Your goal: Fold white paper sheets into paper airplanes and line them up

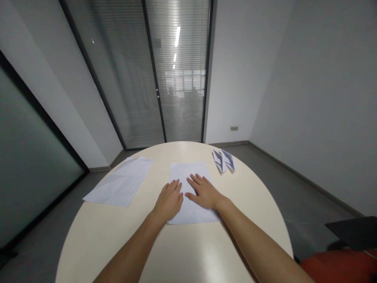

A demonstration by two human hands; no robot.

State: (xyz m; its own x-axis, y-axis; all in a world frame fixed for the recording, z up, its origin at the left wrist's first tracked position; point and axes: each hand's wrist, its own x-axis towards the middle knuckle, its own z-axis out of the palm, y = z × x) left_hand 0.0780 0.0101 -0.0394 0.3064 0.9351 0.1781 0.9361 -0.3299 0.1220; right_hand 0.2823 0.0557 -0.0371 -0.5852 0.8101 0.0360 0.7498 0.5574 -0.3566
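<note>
A white sheet of paper (191, 169) lies on the table in front of me. On its left part rests my left hand (170, 200), palm down, fingers stretched forward and the thumb toward the middle. My right hand (204, 192) lies flat on the right part of the same sheet, with its fingers spread. The two thumbs almost meet near the sheet's centre. Neither hand grips anything. Beneath the palms, part of the sheet is hidden.
The round cream table (256, 228) carries creased white sheets (120, 182) at the left. Folded paper pieces (224, 160) with dark inner faces stand at the far right. Beyond the table is a glass door with blinds (182, 110). Something red (338, 267) is at the lower right.
</note>
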